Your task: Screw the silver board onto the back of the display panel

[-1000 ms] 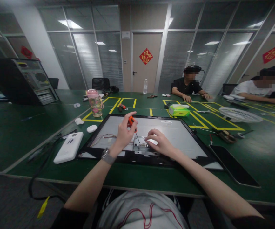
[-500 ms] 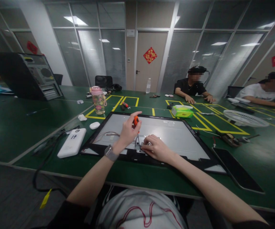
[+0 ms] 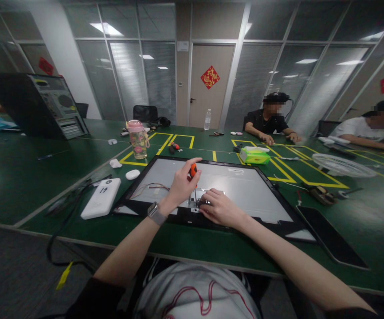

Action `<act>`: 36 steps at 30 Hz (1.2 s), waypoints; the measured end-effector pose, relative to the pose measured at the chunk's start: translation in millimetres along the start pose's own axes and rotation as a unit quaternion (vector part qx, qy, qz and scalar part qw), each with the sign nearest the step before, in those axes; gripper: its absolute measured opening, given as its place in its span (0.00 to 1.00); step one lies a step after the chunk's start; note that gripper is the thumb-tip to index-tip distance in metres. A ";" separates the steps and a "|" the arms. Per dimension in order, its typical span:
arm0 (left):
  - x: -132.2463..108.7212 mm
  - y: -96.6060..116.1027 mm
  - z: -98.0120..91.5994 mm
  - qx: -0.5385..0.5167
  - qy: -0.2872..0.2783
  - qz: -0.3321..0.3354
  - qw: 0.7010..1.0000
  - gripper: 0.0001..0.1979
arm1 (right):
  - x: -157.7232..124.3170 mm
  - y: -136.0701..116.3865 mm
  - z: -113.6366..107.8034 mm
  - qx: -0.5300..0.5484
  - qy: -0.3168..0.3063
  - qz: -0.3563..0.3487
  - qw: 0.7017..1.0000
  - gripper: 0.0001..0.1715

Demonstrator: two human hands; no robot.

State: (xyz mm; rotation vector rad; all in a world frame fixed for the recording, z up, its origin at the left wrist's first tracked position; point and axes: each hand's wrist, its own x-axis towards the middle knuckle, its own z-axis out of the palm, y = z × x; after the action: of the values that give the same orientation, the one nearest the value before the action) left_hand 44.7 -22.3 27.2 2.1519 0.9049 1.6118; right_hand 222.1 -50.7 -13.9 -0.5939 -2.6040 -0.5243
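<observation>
My left hand (image 3: 180, 185), with a watch on its wrist, is closed on the orange and black handle of a screwdriver (image 3: 193, 170). The screwdriver stands nearly upright, its thin shaft reaching down to the near edge of a large display panel (image 3: 247, 188). My right hand (image 3: 221, 209) rests by the shaft's lower end, fingers curled over a small dark part with shiny spots (image 3: 205, 202) that I cannot identify. The panel lies flat, silver inside a black frame, with thin wires (image 3: 148, 186) along its left part.
A white power bank (image 3: 101, 198) and cable lie left of the panel; a black phone-like slab (image 3: 331, 237) lies right. Beyond are a pink-lidded bottle (image 3: 138, 139), a green packet (image 3: 254, 155), a white fan grille (image 3: 343, 165) and a computer case (image 3: 35, 106). Two people sit across the table.
My left hand and the screwdriver have shifted slightly to the right, and the shaft stands a little closer to my right fingers. My right hand has hardly moved.
</observation>
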 end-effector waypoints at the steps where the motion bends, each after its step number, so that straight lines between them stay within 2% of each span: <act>1: 0.0 0.1 0.1 0.003 0.000 0.001 1.000 0.17 | -0.2 0.1 0.1 0.001 0.001 0.000 1.000 0.13; 8: 1.2 1.2 -1.9 0.001 0.007 -0.001 1.000 0.17 | -3.1 1.4 0.0 0.066 0.034 0.040 0.996 0.13; 13: 5.1 0.3 -6.7 0.008 0.049 -0.009 0.999 0.16 | -4.3 3.7 2.5 0.122 0.066 0.099 0.985 0.10; 16: 7.0 -0.6 -8.8 0.015 0.075 -0.013 0.997 0.16 | 0.5 4.3 2.6 0.122 0.053 0.089 0.987 0.11; 20: 7.7 -1.0 -9.2 0.022 0.086 -0.013 0.996 0.15 | 12.6 2.6 0.9 0.066 -0.015 0.042 0.997 0.11; 22: 7.6 -0.7 -9.1 0.025 0.085 -0.012 0.996 0.15 | 17.2 1.6 0.9 0.039 -0.030 0.015 0.999 0.10; 25: 7.6 0.1 -9.2 0.027 0.084 -0.012 0.996 0.16 | 18.0 1.6 2.5 0.021 -0.019 -0.012 1.000 0.09; 30: 7.5 0.1 -9.7 0.028 0.089 -0.012 0.996 0.16 | 10.1 4.5 3.8 0.025 0.023 0.005 0.999 0.10; 36: 7.0 -0.8 -9.0 0.028 0.084 -0.001 0.996 0.16 | 10.9 3.9 -0.4 -0.020 -0.004 -0.032 0.999 0.12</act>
State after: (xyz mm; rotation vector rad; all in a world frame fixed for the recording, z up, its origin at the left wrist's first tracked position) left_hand 37.2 -18.3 34.8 2.0745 1.0130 1.8092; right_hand 215.1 -44.1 -7.4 -0.5279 -2.6330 -0.5978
